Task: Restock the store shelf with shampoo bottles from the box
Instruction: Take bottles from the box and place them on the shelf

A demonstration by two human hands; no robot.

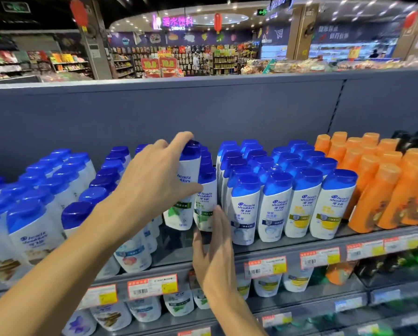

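Shampoo bottle [186,187], green-label, is being slotted into the shelf [263,248] row at 12 o'clock, gripped by the left hand [152,180]; right hand [212,248] spread flat, probably steadying next.

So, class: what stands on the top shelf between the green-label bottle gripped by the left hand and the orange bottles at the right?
In the head view, rows of blue-capped white bottles, dark-blue-label in front, then yellow-label, fill the stretch between the green-label bottle in the left hand and the orange bottles.

grey back panel [154,110] | ceiling spotlights [145,19] | red lanterns [217,21] | far aisles [69,65]
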